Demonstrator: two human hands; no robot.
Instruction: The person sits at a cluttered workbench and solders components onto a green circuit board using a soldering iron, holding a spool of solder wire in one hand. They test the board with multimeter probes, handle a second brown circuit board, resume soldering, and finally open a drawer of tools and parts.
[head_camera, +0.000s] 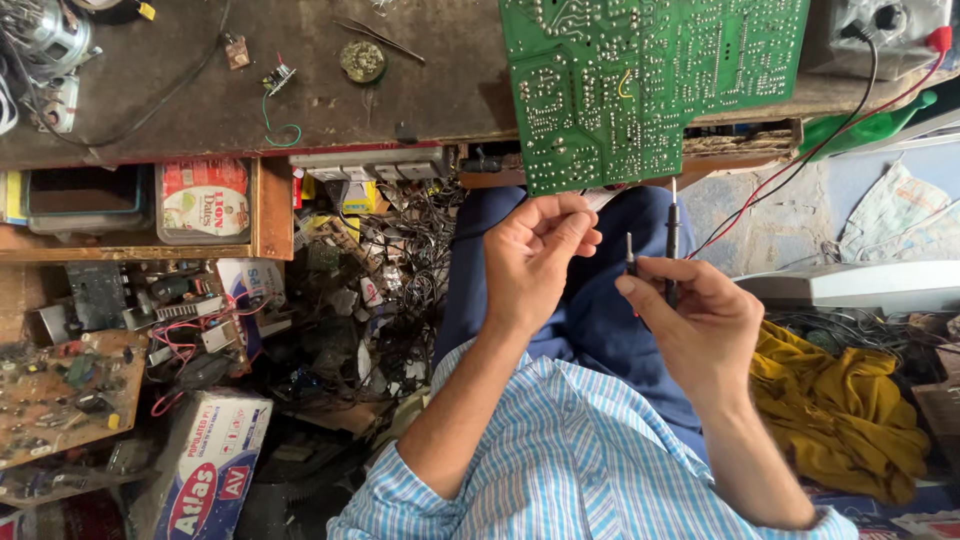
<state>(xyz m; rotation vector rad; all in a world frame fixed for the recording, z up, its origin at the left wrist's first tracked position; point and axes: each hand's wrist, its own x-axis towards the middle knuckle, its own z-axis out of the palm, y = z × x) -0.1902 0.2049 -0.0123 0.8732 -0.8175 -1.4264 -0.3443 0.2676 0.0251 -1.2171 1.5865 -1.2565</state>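
My right hand is clamped on two thin meter probes, tips pointing up toward the green circuit board overhanging the table edge. My left hand is curled with fingertips pinched together just beside the probes; whether it grips anything I cannot tell. Red and black leads run from the probes to a grey meter at the table's far corner. Left of me, a shelf holds a red-and-white printed tin. On the floor lies a white, blue and red carton amid tangled wires and old boards. A yellow cloth lies to my right.
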